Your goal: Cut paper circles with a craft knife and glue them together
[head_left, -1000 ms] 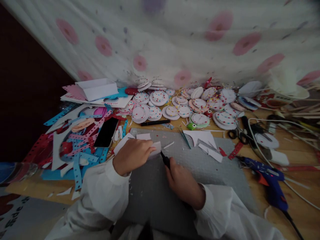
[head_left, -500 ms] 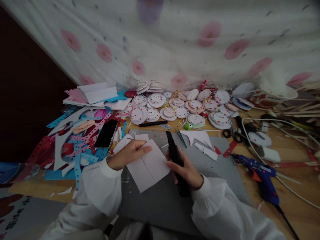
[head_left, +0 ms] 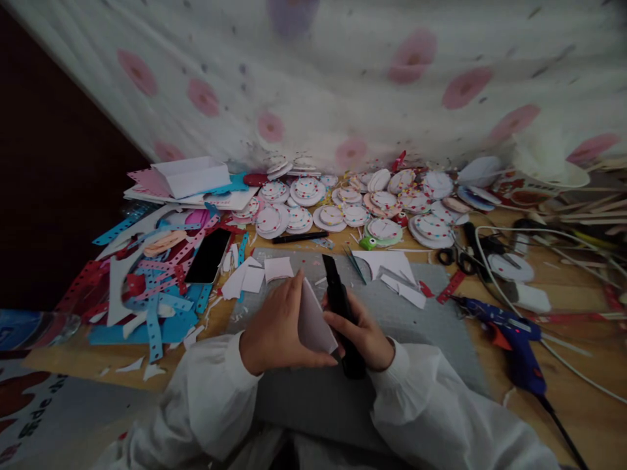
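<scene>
My left hand [head_left: 277,326] grips a white paper piece [head_left: 316,320] by its edges, thumb at the lower end and fingers at the top. The paper is tilted up from the grey cutting mat [head_left: 313,405]. Wrapped in my right hand [head_left: 365,333] is a black utility knife [head_left: 340,300], its blade pointing away from me; some right fingertips are at the paper's right edge. White paper scraps [head_left: 278,268] lie on the mat beyond my left hand. Tweezers [head_left: 354,264] and a cut white sheet [head_left: 385,264] rest beyond the knife.
Coloured strips [head_left: 151,307] and a phone [head_left: 209,256] lie at left. Decorated paper discs [head_left: 307,189] line the back, with a black pen [head_left: 300,237] before them. A blue glue gun [head_left: 519,346], its cable, scissors [head_left: 455,260] and a bowl [head_left: 529,189] are at right.
My left hand has moved right and nearer, turning the paper from nearly flat to steeply tilted. The scraps behind it are now uncovered. My right hand still holds the knife, hardly moved.
</scene>
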A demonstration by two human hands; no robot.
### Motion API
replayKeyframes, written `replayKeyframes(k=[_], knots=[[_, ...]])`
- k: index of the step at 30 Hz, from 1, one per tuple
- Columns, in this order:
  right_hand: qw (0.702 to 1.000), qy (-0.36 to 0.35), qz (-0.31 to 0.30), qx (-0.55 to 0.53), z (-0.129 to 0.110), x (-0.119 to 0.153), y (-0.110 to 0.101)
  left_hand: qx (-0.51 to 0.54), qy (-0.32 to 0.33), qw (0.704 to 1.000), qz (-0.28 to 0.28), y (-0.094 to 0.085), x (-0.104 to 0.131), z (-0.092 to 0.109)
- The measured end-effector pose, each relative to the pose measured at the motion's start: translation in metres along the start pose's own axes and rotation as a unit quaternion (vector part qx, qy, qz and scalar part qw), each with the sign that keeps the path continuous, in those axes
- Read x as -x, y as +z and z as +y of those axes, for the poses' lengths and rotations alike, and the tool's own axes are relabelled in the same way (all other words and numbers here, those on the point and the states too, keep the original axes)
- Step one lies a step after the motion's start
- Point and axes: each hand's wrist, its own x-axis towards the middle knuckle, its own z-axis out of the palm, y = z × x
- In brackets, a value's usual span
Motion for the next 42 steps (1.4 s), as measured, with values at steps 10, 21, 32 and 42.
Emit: replayKeyframes(k=[10, 21, 32, 42], knots=[[0.990, -0.109, 0.049, 0.070, -0.003, 0.000, -0.011, 0.094, 0.013, 0.995, 0.008, 0.002, 0.004, -0.010], [0.745, -0.301, -0.063, 0.592, -0.019, -0.010, -0.047, 0.039, 0.093, 0.993, 0.064, 0.006, -0.024, -0.059], [0.717, -0.297, -0.112, 0.620, -0.010, -0.014, -0.046, 0.052, 0.124, 0.991, -0.012, 0.015, -0.028, -0.066], [0.715, -0.308, -0.113, 0.617, -0.009, -0.015, -0.049, 0.054, 0.132, 0.990, -0.006, 0.013, -0.028, -0.067]])
